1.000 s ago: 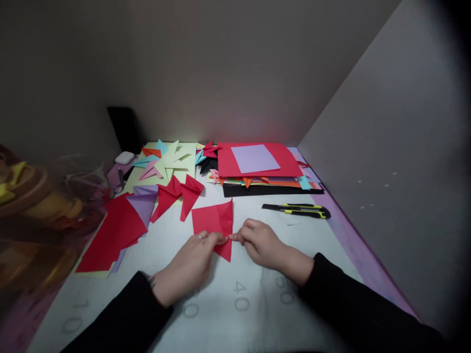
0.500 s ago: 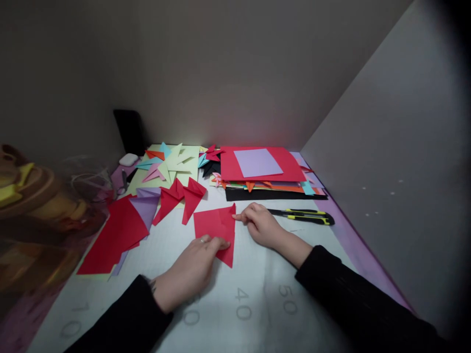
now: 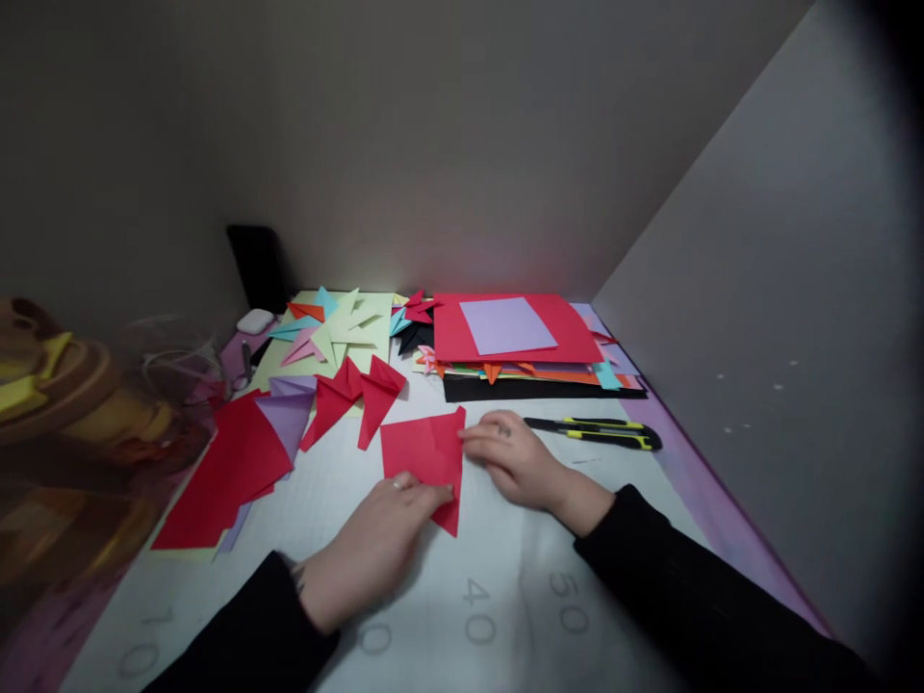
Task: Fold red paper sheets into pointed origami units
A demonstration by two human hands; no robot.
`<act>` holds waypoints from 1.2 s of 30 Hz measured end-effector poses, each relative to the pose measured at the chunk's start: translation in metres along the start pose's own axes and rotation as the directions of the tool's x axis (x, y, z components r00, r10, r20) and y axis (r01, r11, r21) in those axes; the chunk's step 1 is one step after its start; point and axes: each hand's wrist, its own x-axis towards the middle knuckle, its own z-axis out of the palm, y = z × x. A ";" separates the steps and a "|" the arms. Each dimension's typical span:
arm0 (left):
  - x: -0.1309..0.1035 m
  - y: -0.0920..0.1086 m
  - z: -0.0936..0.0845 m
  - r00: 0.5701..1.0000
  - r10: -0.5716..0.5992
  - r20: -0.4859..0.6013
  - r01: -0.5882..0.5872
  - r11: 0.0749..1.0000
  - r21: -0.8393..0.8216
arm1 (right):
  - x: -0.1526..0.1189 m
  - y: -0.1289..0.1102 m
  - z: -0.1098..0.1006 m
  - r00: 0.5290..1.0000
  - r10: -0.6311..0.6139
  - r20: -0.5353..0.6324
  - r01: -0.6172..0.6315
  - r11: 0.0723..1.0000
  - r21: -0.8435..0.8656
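A folded sheet of red paper [image 3: 415, 445] lies flat on the white mat, with a small raised fold at its upper right corner. My left hand [image 3: 379, 539] presses on its lower part, thumb reaching toward the right edge and a ring on one finger. At that right edge, just under the corner, my right hand [image 3: 516, 462] has its fingers drawn together on the paper. The thumb of the right hand is mostly hidden. Left of the sheet sit two folded red paper pieces [image 3: 381, 393]. A yellow-and-black utility knife [image 3: 606, 433] rests beyond my right hand.
Loose red sheets [image 3: 223, 472] and a lilac folded piece [image 3: 289, 419] lie at left. Behind are pale green folded shapes [image 3: 350, 327] and a stack of coloured paper topped by a lilac square [image 3: 507, 325]. A black phone [image 3: 258, 268] leans on the wall.
My right hand's pointing finger has come together with its other fingers at the paper's right edge. The left hand keeps pressing the sheet. The whole view has shifted slightly.
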 end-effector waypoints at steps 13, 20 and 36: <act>-0.006 0.018 0.007 0.983 0.165 0.083 -0.184 0.916 0.358 | 0.006 -0.016 0.007 0.946 0.065 0.317 -0.017 0.988 -0.152; -0.005 0.032 0.010 0.984 0.154 0.090 -0.177 0.886 0.428 | 0.012 -0.020 0.007 0.914 0.144 0.380 -0.053 0.969 -0.239; -0.017 -0.016 -0.022 0.973 -0.072 -0.220 0.134 0.950 0.283 | 0.012 -0.023 0.001 0.877 0.191 0.442 -0.044 0.946 -0.320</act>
